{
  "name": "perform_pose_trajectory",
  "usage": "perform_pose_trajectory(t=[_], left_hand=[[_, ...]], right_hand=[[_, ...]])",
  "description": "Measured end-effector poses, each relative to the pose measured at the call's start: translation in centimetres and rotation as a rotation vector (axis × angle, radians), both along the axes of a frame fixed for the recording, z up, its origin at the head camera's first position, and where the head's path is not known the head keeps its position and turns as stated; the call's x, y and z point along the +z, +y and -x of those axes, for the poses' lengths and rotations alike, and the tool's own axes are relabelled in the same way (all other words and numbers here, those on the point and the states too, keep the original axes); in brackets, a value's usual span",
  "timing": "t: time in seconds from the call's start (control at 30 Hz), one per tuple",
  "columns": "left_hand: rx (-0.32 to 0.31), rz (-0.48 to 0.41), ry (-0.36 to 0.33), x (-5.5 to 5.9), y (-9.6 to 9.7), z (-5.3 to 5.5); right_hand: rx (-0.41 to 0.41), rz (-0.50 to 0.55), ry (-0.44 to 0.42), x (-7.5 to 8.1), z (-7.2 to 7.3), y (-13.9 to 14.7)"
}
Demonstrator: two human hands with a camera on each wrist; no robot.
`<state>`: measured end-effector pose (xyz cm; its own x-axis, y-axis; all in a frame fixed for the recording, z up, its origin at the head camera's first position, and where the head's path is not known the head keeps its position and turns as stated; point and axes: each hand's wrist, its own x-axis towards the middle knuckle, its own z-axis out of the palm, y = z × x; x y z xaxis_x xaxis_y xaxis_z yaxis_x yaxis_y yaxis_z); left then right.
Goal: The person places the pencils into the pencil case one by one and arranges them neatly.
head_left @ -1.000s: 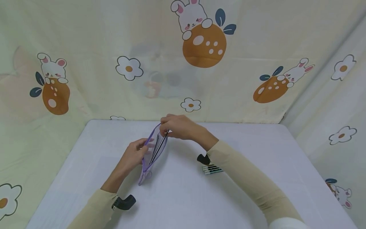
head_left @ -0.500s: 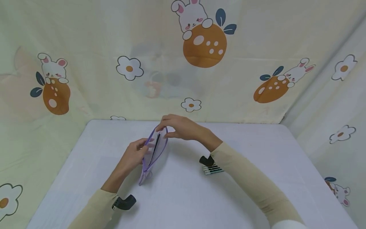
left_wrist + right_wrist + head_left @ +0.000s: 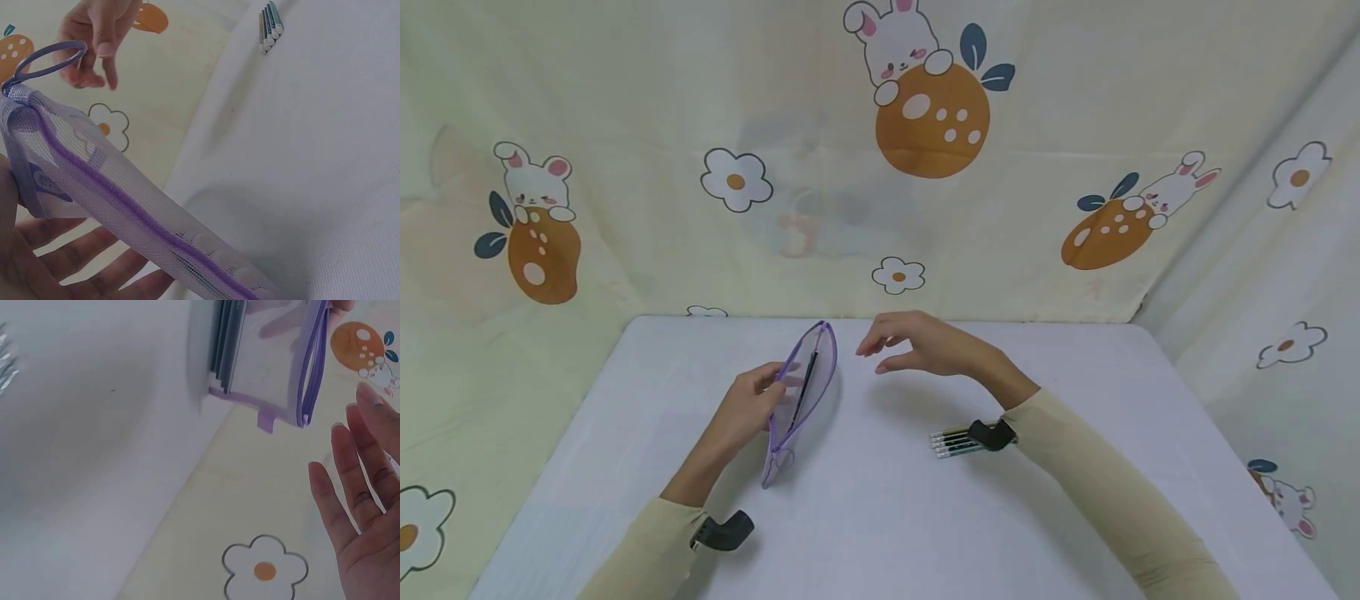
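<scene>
In the head view my left hand (image 3: 747,410) holds a purple-edged mesh pencil case (image 3: 828,377) by its left side, thumb in front and fingers behind. The case stands tilted with its zip opening spread. Through that opening shows a slim dark pencil (image 3: 805,390). Several dark pencils (image 3: 229,347) stand inside against the lower side of the mesh in the right wrist view. Right of the case hovers my right hand (image 3: 928,343), fingers loosely bent and nothing in them. A purple loop strap (image 3: 53,59) hangs at the case's near end.
Several pencils with pale ends (image 3: 953,443) lie side by side on the white table (image 3: 865,533), partly under the right wrist's black camera (image 3: 992,435). Behind the table's far edge hangs a curtain (image 3: 820,100) printed with rabbits and flowers.
A second ago my right hand held a pencil in the case's opening. It has let go and moved away to the right. My left hand stays on the case.
</scene>
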<state>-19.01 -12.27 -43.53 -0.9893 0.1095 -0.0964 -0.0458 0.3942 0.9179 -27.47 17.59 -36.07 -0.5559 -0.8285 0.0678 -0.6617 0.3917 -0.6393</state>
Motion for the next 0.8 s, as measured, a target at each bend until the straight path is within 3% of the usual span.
perform_pose_trajectory(t=[0.43, 0.8], left_hand=[[-0.001, 0.003, -0.007, -0.1, -0.1, 0.0], [0.007, 0.019, -0.014, -0.1, -0.1, 0.0]], right_hand=[[-0.110, -0.052, -0.102, -2.0, -1.7, 5.1], [-0.212, -0.068, -0.133, -4.0, -2.4, 8.8]])
